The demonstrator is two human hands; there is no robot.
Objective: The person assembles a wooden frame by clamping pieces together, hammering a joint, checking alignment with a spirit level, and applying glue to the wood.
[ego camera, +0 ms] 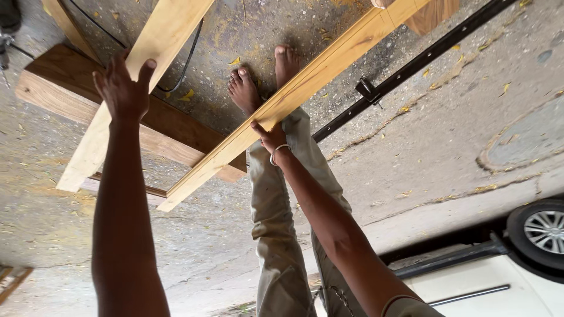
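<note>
Left hand spread flat on pale plank, right hand gripping grooved board

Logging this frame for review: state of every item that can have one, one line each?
left hand: open, palm flat on the left plank
right hand: gripping the edge of the right plank
left plank: lying across the dark wood block
right plank: lying across the same block, slanted
dark wood block: flat on the concrete, under both planks
black cable: slack on the ground
car wheel: resting on the ground
</note>
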